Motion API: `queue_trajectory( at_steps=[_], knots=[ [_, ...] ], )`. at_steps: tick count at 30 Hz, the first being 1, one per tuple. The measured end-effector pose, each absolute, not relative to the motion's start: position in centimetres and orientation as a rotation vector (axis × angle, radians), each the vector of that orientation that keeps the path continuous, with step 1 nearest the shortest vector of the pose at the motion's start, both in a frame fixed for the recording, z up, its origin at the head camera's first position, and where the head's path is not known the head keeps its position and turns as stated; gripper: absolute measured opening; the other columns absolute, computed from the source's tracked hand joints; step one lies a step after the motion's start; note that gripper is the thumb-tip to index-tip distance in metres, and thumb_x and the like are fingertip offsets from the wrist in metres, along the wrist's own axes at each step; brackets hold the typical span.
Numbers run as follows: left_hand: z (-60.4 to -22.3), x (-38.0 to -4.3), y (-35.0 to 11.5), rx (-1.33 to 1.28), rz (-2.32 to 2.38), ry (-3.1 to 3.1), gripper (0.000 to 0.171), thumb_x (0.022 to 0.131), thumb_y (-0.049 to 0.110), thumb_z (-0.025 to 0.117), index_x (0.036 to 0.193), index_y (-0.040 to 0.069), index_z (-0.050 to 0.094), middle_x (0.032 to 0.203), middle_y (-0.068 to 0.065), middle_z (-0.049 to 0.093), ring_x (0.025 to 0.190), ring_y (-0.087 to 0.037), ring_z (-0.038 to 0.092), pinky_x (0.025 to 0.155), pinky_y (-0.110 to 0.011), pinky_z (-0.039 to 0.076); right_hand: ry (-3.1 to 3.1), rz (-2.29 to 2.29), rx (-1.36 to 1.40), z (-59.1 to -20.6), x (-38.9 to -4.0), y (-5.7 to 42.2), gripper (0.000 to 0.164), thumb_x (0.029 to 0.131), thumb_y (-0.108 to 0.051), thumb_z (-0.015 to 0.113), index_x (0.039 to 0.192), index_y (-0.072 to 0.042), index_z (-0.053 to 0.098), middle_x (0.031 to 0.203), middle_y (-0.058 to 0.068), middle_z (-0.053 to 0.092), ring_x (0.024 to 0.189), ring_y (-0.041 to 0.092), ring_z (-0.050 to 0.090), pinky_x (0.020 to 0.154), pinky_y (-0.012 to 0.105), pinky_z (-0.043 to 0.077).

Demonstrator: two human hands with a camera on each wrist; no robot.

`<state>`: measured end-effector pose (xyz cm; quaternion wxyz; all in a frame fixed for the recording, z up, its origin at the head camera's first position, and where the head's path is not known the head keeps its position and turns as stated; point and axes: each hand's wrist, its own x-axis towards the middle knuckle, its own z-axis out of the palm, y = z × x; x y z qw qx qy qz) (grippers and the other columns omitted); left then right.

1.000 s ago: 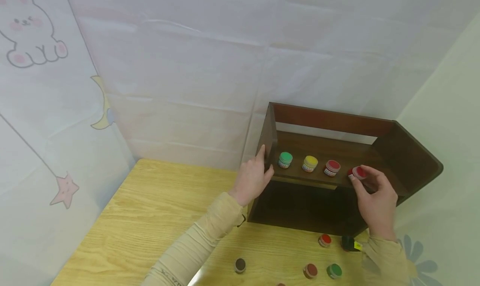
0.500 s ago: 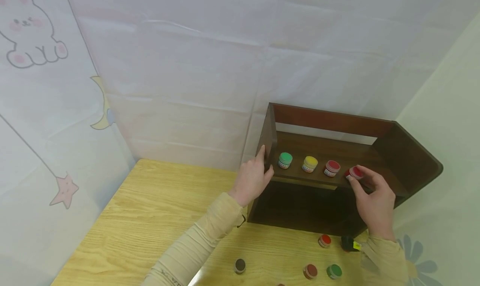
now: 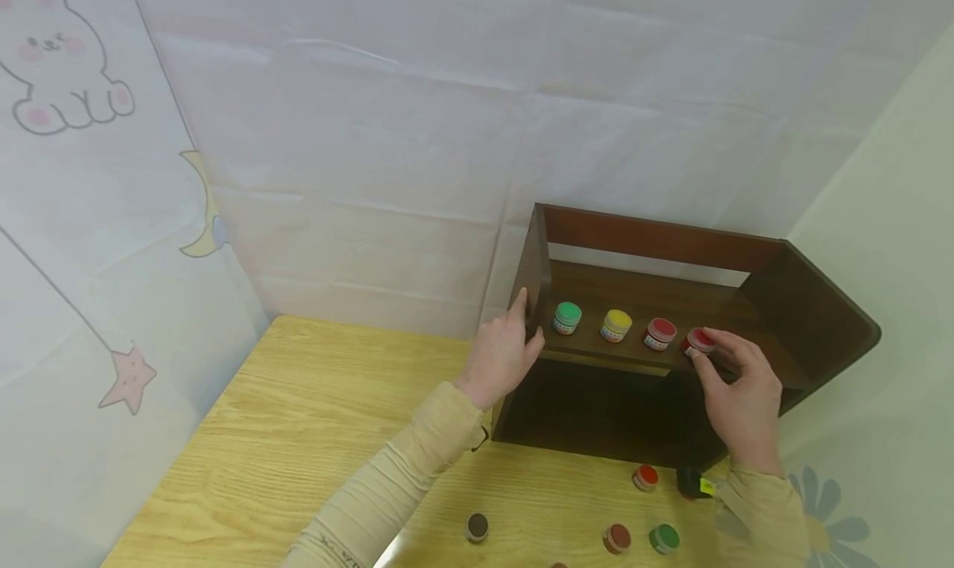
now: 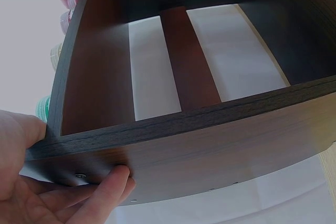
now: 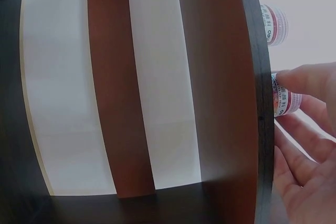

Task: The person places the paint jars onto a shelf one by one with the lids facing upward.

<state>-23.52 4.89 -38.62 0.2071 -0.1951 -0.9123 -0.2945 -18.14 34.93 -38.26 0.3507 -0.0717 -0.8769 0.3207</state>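
My left hand (image 3: 498,359) grips the left side panel of a dark brown wooden shelf (image 3: 648,280), thumb at the front edge and fingers along the outer face (image 4: 220,153). On the upper board, my right hand (image 3: 748,398) pinches a small paint jar with a red lid (image 3: 697,337) between thumb and fingers; its printed label (image 5: 282,98) shows in the right wrist view. Left of that jar, in a row near the board's front edge, stand another red jar (image 3: 660,334), a yellow jar (image 3: 616,325) and a green jar (image 3: 567,318).
On the wooden table (image 3: 328,402) before the shelf stand a bright red jar (image 3: 645,477), a dark green jar (image 3: 665,538), a brownish-red jar (image 3: 617,538) and a dark brown jar (image 3: 477,527). A black object with a yellow label (image 3: 696,483) is by the right sleeve.
My right hand has shifted the red-lidded paint jar a little left along the upper board, closer to the other red jar. The left hand has stayed in place.
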Motion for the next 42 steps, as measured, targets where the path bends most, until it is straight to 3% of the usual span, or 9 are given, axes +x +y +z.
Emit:
queue_trajectory(
  at_steps=[11,17,19,27,33,39,42],
  knots=[
    [-38.7,-23.6,4.9,-0.536,-0.812,-2.547,0.064,0.1,0.024,0.06,0.152,-0.008,0.043,0.067,-0.011,0.067,0.042,-0.012,0.046,0.037,-0.023,0.034,-2.161,0.901,-0.219,-37.9,-17.8,34.9,0.046,0.089,-0.021,0.077,0.134,-0.011,0.07,0.122,0.011,0.07,0.096,-0.016,0.05,0.089,0.012,0.039],
    [-38.6,-23.6,4.9,-0.538,-0.83,-2.545,0.065,0.1,0.024,0.06,0.153,-0.008,0.043,0.067,-0.01,0.066,0.042,-0.012,0.045,0.038,-0.024,0.035,-2.063,0.942,-0.198,-37.1,-17.0,34.8,0.041,0.089,-0.019,0.076,0.128,-0.008,0.072,0.108,-0.02,0.061,0.093,-0.014,0.055,0.086,0.014,0.039],
    [-38.6,-23.6,4.9,-0.533,-0.833,-2.544,0.065,0.1,0.024,0.06,0.153,-0.008,0.043,0.068,-0.01,0.066,0.043,-0.012,0.046,0.038,-0.024,0.036,-2.054,0.948,-0.184,-36.7,-16.7,34.7,0.039,0.09,-0.018,0.076,0.126,-0.006,0.073,0.106,-0.025,0.058,0.093,-0.011,0.056,0.086,0.015,0.039],
    [-38.6,-23.6,4.9,-0.525,-0.845,-2.559,0.065,0.1,0.025,0.059,0.153,-0.008,0.042,0.07,-0.012,0.067,0.043,-0.013,0.046,0.038,-0.024,0.036,-2.024,0.96,-0.137,-35.6,-15.4,33.8,0.035,0.09,-0.015,0.076,0.124,-0.005,0.074,0.108,-0.024,0.061,0.097,-0.007,0.059,0.087,0.015,0.04],
    [-38.6,-23.6,4.9,-0.521,-0.846,-2.57,0.065,0.1,0.026,0.059,0.154,-0.007,0.042,0.067,-0.01,0.065,0.041,-0.013,0.045,0.037,-0.024,0.035,-2.022,0.955,-0.089,-34.7,-14.5,32.8,0.031,0.089,-0.012,0.076,0.12,-0.007,0.077,0.111,-0.01,0.07,0.1,-0.004,0.06,0.089,0.016,0.041],
    [-38.6,-23.6,5.0,-0.511,-0.85,-2.578,0.065,0.1,0.026,0.059,0.154,-0.007,0.042,0.071,-0.012,0.067,0.044,-0.014,0.048,0.038,-0.025,0.038,-2.041,0.935,-0.029,-33.6,-13.6,31.8,0.029,0.088,-0.009,0.076,0.117,-0.004,0.078,0.11,-0.023,0.068,0.104,-0.005,0.058,0.091,0.016,0.041],
    [-38.5,-23.6,5.0,-0.512,-0.854,-2.572,0.065,0.1,0.025,0.059,0.154,-0.007,0.042,0.072,-0.013,0.068,0.045,-0.014,0.049,0.039,-0.027,0.039,-2.05,0.912,0.04,-33.0,-13.1,31.2,0.028,0.087,-0.006,0.077,0.115,-0.004,0.079,0.111,-0.023,0.069,0.106,-0.006,0.059,0.093,0.015,0.041]
  ],
)
